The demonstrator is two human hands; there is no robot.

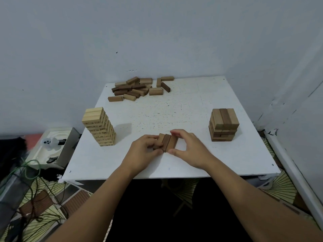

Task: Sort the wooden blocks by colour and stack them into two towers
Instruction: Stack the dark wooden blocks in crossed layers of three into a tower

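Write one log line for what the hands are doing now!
both hands: left hand and right hand grip three brown blocks | pale tower left | brown tower right | loose pile far

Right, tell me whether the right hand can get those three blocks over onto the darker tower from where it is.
Probably yes. The right hand and left hand both grip the three-block row near the table's front edge, and the bare tabletop between it and the darker tower holds no obstacle. The loose pile lies far back.

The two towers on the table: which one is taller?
The pale tower near the table's left edge is taller, with many more layers. The brown tower on the right is shorter, darker and only a few layers high.
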